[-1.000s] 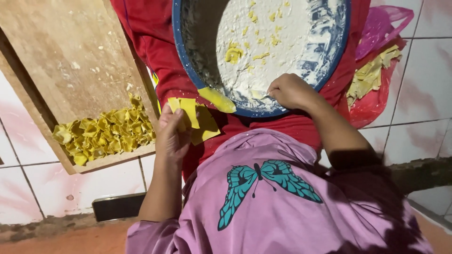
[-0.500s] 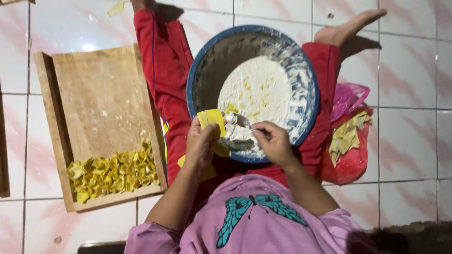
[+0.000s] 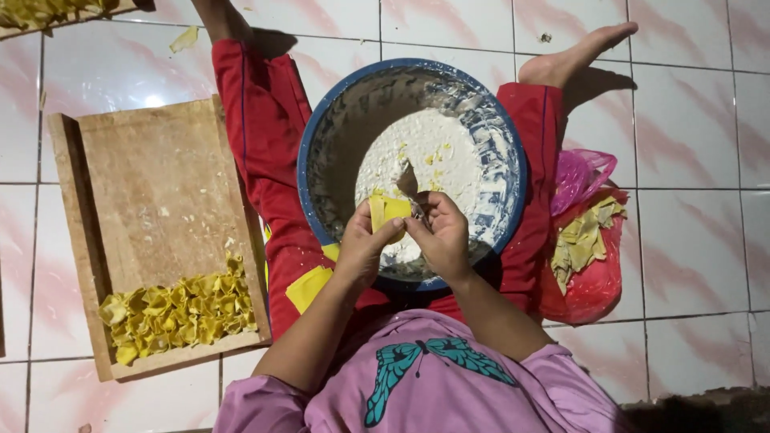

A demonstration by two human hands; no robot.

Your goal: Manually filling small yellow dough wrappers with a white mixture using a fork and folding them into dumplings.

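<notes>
While both hands meet over the bowl, the scene reads so:

Left hand [image 3: 362,244]: grip pinched on a yellow wrapper [image 3: 388,212], thumb on its lower edge.
Right hand [image 3: 440,234]: grip clenched on a spoon [image 3: 409,186], its tip touching the wrapper from 2 o'clock.
Wrapper: held just above the near rim of the bowl, at 6 o'clock of the white filling [image 3: 433,160].
Bowl [image 3: 321,128]: blue-rimmed, resting on the lap between red trouser legs [image 3: 257,136].
Board [image 3: 152,200]: wooden, on the tiled floor [image 3: 690,128] at 9 o'clock of the bowl; folded yellow dumplings [image 3: 176,311] heaped along its near end.
Bag [image 3: 589,285]: red, at 3 o'clock of the bowl, more wrappers showing inside.
Spare wrappers [image 3: 309,287]: on the lap at 7 o'clock of the bowl.
</notes>
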